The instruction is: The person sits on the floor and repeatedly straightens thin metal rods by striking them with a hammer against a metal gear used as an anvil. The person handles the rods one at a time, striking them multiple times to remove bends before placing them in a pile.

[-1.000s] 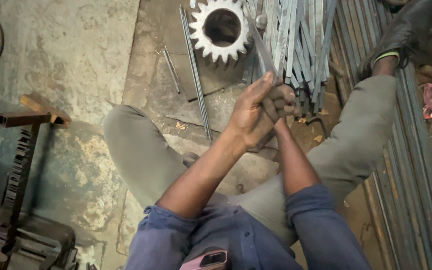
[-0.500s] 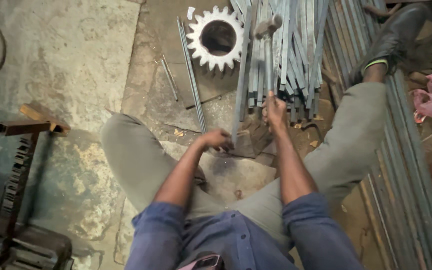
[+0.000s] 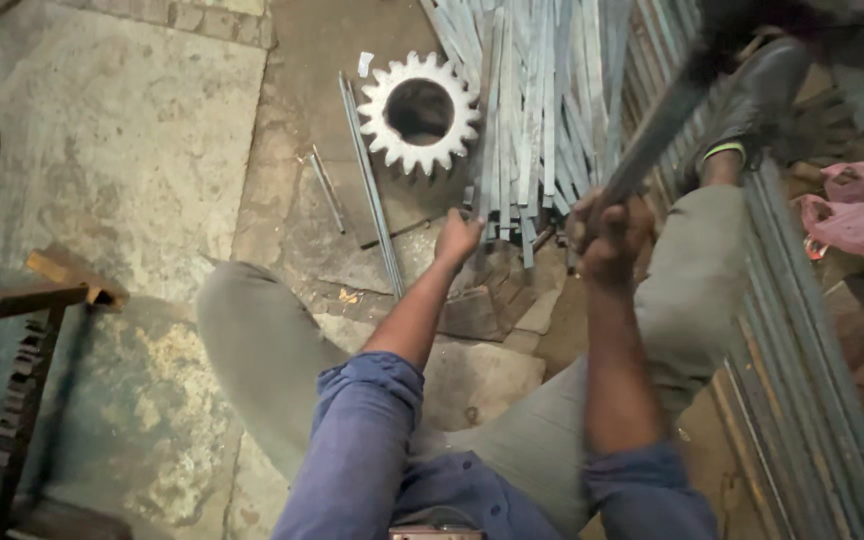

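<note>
Two hands apart: left hand (image 3: 459,238) pressed down on the near ends of the flat strips (image 3: 537,120), just beyond the fingers; grip closed or not, cannot tell. Right hand (image 3: 609,232) clamped around the lower end of a long dark bar (image 3: 657,135), raised and blurred. Strips thin steel, probably stiff but springy, sharp at edges, slippery in a bundle; best held flat near the ends. Gear (image 3: 419,112) beyond the left hand, surely heavy.

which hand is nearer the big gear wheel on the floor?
Left. The left hand sits just below the gear wheel, at the near ends of the metal strips. The right hand is farther right, gripping a raised bar.
</note>
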